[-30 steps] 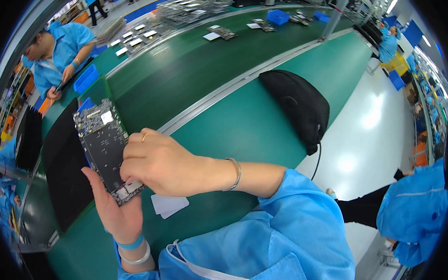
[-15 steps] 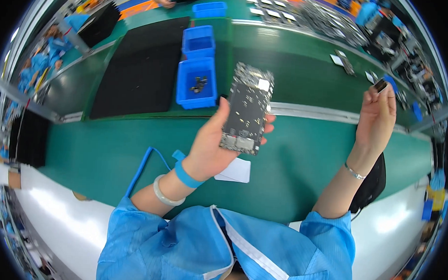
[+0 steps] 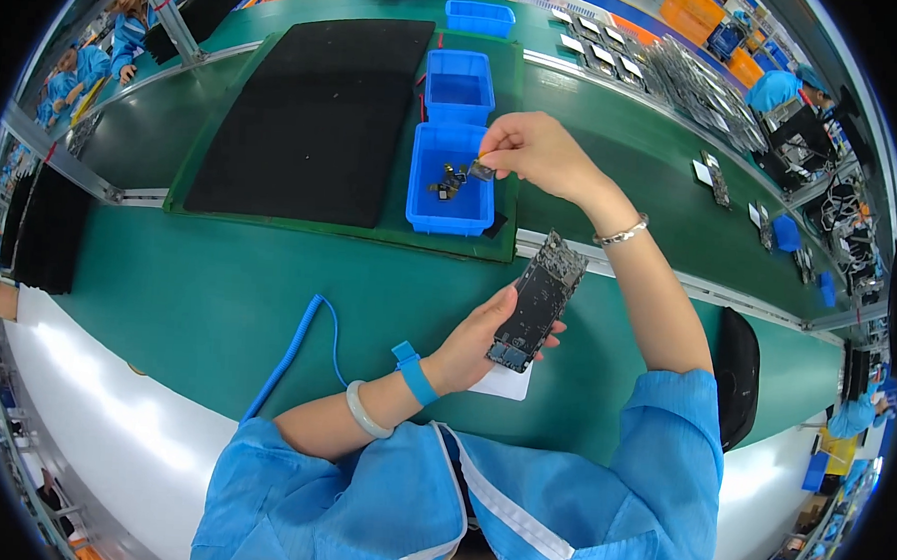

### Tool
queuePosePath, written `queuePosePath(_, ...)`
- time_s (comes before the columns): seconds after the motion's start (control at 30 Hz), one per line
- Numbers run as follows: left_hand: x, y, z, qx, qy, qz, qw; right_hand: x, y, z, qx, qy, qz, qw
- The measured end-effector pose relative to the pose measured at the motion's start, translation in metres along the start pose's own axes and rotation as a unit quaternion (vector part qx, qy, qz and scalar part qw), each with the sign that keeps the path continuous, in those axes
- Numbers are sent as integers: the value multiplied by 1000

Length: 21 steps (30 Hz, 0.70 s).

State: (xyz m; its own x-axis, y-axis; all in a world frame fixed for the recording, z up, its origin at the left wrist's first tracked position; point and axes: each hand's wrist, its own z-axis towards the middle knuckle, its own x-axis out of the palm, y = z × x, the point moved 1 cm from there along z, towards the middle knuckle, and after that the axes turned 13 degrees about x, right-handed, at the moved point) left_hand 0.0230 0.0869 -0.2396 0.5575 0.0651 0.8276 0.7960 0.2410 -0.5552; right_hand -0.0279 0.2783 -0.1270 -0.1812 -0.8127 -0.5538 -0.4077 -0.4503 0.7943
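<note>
An opened phone (image 3: pixel 538 304), its circuit boards bared around a dark middle, lies tilted in my left hand (image 3: pixel 463 355), the thumb along one long edge and fingers around the other. My right hand (image 3: pixel 546 160) pinches a small dark part, perhaps a camera module (image 3: pixel 482 170), between thumb and fingertips. This part is at the right side of the near blue bin (image 3: pixel 451 220), in which several similar small dark parts (image 3: pixel 448 185) lie in a loose heap. A white card or paper (image 3: pixel 504 383) shows on the green table under my left hand.
Left of the bins lies a large black mat (image 3: pixel 305 124). Two more blue bins (image 3: pixel 460 85) stand behind the near one. A blue coiled cord (image 3: pixel 290 348) runs to my left wristband. Stripped phones (image 3: pixel 713 178) line the right side; a black rounded object (image 3: pixel 736 378) rests near my right elbow.
My right hand has swung from the far right over to the near bin, still pinching a small part. My left hand has moved down and slightly right, tilting the phone.
</note>
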Motion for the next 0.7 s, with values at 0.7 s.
queuePosePath(0.7, 43, -76, 9, 96, -4, -133, 986, 2, -55, -141, -87, -341, 226, 908)
